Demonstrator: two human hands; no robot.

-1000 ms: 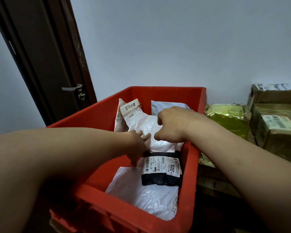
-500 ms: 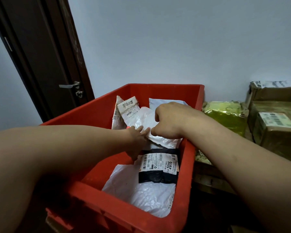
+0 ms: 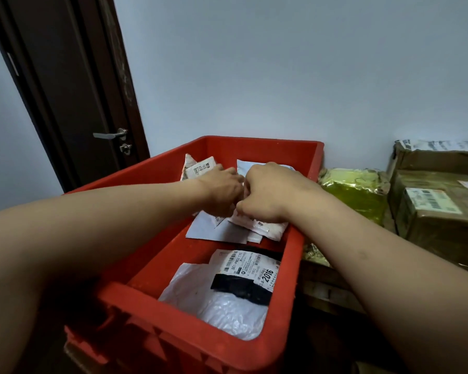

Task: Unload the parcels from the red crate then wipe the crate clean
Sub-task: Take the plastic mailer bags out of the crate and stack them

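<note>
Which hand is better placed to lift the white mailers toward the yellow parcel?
Right, probably: the right hand grips the white mailers by the red crate wall nearest the yellow parcel.

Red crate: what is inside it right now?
Inside the red crate, a black parcel lies on a white bag at the near end; left hand and right hand grip white mailers farther back. Whatever lies beneath them is covered.

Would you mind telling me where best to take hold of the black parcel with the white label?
Probably its left edge, from above: the black parcel lies flat on a white bag, and its right side sits close to the red crate wall.
</note>
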